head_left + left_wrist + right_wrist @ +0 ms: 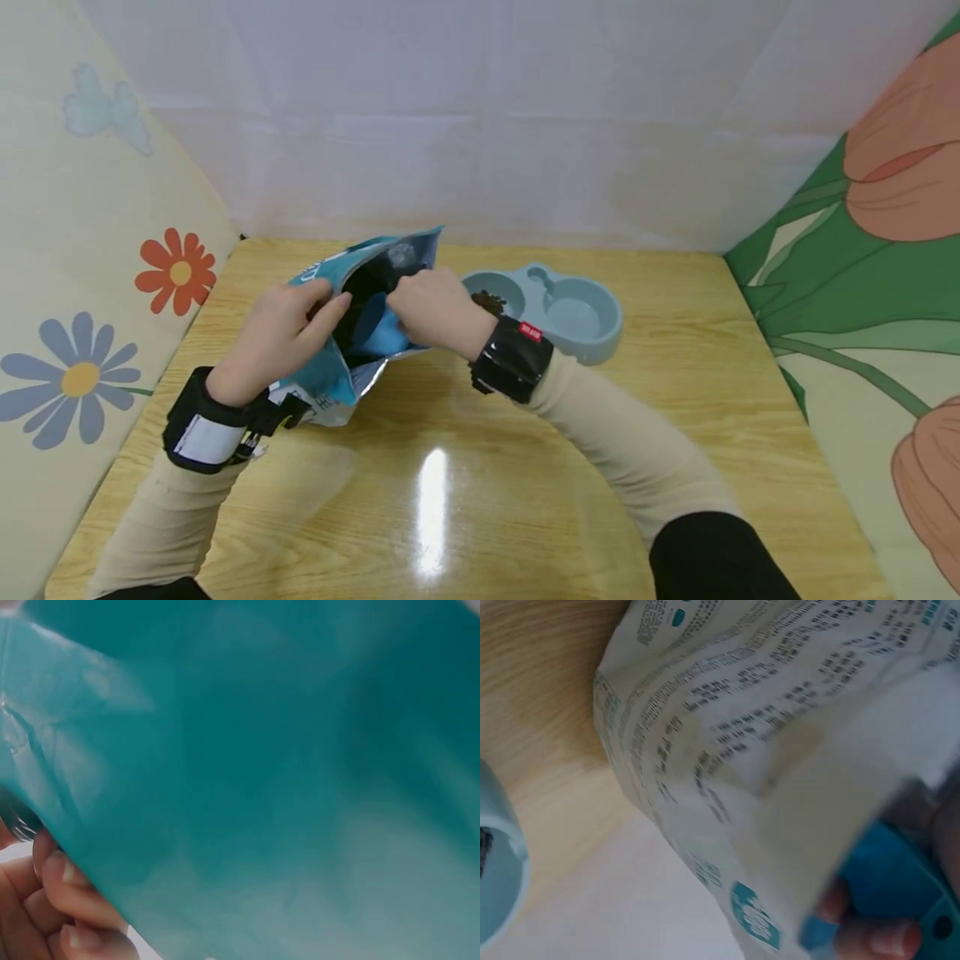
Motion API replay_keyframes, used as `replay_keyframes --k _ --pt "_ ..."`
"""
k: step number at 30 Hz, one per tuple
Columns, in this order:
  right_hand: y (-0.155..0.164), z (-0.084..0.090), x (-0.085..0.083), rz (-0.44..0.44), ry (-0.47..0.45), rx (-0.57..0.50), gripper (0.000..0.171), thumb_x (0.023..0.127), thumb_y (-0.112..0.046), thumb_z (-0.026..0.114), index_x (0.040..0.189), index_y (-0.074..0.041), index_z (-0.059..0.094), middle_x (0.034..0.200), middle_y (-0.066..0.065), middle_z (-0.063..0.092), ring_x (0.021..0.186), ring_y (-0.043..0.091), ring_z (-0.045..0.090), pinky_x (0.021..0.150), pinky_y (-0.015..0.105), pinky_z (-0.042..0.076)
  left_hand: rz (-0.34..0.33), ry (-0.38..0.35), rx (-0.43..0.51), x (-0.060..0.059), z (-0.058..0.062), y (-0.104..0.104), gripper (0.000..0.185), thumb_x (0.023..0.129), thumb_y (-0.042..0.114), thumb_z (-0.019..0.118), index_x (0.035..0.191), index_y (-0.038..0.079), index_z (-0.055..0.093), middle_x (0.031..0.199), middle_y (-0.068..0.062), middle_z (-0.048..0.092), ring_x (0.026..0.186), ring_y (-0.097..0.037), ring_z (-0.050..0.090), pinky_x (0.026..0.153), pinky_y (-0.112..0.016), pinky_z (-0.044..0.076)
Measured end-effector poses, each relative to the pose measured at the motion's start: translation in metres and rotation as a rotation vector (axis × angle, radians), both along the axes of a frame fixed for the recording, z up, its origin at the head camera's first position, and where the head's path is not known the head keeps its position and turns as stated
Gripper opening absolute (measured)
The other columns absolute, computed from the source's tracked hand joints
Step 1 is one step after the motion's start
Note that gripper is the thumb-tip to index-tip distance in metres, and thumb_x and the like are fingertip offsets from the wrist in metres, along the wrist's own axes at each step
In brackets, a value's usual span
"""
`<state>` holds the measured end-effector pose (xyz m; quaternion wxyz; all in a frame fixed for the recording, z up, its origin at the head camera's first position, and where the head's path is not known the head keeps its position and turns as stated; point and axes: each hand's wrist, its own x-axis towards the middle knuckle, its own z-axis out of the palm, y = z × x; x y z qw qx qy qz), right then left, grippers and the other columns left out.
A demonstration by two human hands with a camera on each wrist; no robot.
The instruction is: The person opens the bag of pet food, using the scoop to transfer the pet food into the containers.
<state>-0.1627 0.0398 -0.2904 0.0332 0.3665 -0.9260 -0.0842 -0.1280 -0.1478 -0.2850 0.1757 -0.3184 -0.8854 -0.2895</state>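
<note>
A teal and white pet food bag [333, 385] stands tilted on the table, its mouth wide and showing a dark, silvery inside. My left hand [273, 342] grips the near-left edge of that mouth, thumb at the rim. At the mouth's right side is my right hand [438, 308], fingers curled around a blue scoop [889, 870] with a dark round hole in it. The rest of the scoop [386, 335] reaches into the bag. How much food lies inside cannot be seen. In the left wrist view, teal bag [240, 780] fills most of the picture.
Right of the bag sits a blue-grey double bowl [600, 343]. Brown kibble [489, 302] lies in its left hollow, partly behind my right wrist. The wooden table [510, 492] meets a white cloth [480, 167] behind and flower-printed panels [862, 333] at both sides.
</note>
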Motion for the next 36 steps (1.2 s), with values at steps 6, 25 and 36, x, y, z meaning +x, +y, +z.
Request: replay_keyframes --k 6,25,36 --pt "-0.008 -0.010 -0.003 -0.016 -0.014 -0.023 0.017 0.089 -0.019 0.051 0.079 -0.015 0.064 0.071 0.000 0.059 0.057 0.012 0.051 0.050 0.027 0.044 -0.010 0.009 0.002 0.001 0.001 0.000 0.032 0.085 0.005 0.059 0.058 0.010 0.041 0.049 0.006 0.026 0.040 -0.006 0.025 0.040 -0.024 0.023" --pt "-0.019 -0.030 -0.005 0.002 0.004 -0.133 0.014 0.088 -0.020 0.054 0.081 -0.015 0.064 0.076 0.000 0.062 0.063 0.014 0.056 0.055 0.031 0.048 -0.032 0.042 -0.007 0.000 -0.002 -0.004 0.034 0.085 0.004 0.057 0.057 0.010 0.038 0.049 0.007 0.024 0.039 -0.007 0.024 0.039 -0.024 0.022" --pt "-0.023 -0.030 -0.004 -0.016 0.026 -0.124 0.014 0.088 -0.021 0.054 0.080 -0.015 0.065 0.075 0.000 0.062 0.063 0.014 0.057 0.054 0.031 0.048 -0.019 0.039 -0.021 0.002 0.002 -0.004 0.034 0.085 0.004 0.058 0.058 0.010 0.039 0.049 0.007 0.024 0.040 -0.008 0.025 0.040 -0.024 0.022"
